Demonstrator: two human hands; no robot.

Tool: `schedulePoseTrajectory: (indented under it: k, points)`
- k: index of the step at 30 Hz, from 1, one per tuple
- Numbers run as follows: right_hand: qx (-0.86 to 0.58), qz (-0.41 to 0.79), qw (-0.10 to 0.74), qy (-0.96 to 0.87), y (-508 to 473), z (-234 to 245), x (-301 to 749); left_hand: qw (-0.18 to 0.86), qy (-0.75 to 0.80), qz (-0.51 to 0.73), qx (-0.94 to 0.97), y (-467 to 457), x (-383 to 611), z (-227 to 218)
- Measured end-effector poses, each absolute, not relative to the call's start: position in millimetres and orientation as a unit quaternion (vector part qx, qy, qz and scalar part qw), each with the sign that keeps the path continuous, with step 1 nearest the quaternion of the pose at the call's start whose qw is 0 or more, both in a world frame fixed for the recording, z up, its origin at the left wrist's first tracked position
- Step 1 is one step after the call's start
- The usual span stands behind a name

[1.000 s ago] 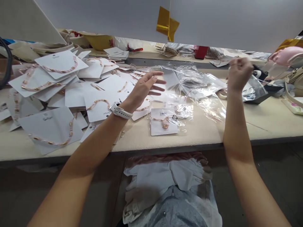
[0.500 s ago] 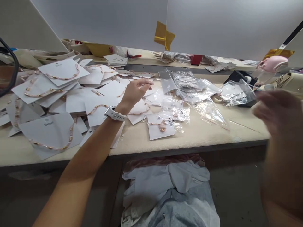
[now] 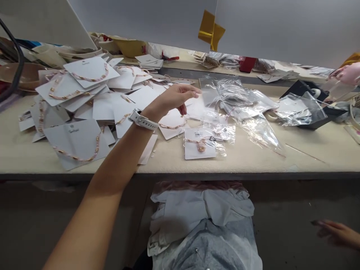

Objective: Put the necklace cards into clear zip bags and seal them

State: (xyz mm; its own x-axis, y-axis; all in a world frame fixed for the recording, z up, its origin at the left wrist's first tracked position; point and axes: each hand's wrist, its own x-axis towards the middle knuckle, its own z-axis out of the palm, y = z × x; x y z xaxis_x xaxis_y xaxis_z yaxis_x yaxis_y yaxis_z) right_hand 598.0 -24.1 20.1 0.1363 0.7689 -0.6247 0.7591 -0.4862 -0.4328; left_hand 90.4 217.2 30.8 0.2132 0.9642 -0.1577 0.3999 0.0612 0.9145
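My left hand (image 3: 180,98), with a white watch on its wrist, hovers over the middle of the table. Its fingers are apart and bent, and nothing shows between them. Beneath and left of it lie white cards (image 3: 172,125) with pink and gold beaded necklaces. Just in front is a carded necklace in a clear bag (image 3: 200,144), flat on the table. Clear plastic bags (image 3: 233,93) are piled to the right of the hand. My right hand (image 3: 339,233) is low at the right, below the table edge and away from everything; blur hides whether its fingers hold anything.
A heap of necklace cards (image 3: 75,138) covers the table's left side. At the right stand a black holder (image 3: 306,88) and a pink object (image 3: 348,74). A thin stick (image 3: 305,153) lies near the front edge. Bowls (image 3: 129,47) line the back shelf.
My right hand has dropped from above the table's right side to below its edge. My left hand stays over the same area, its fingers now more spread. The view has shifted slightly.
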Motion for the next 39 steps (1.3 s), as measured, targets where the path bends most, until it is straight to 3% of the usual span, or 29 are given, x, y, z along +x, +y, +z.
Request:
schedulePoseTrajectory:
  k: [3,9,17,31,35,39]
  points:
    - [-0.699,0.475,0.004,-0.534,10.4,22.5,602.1,0.480,0.545,0.320,0.609,217.3,89.6,39.1]
    - [-0.554,0.472,0.227,-0.647,119.2,52.2,453.3,0.516,0.493,0.388,0.583,209.2,93.1,60.2]
    - [-0.395,0.589,0.215,-0.672,213.3,31.2,344.3,0.558,0.488,0.388,0.548,215.3,96.6,87.0]
    - [-0.477,0.517,0.319,-0.636,233.6,-2.4,346.8,0.612,0.453,0.327,0.560,223.7,87.1,33.4]
    - [-0.516,0.465,0.299,-0.655,240.3,-1.5,349.5,0.604,0.483,0.335,0.539,224.9,89.8,21.8]
    - [-0.509,0.514,0.277,-0.633,240.5,2.2,351.9,0.615,0.479,0.351,0.520,227.8,92.3,13.8]
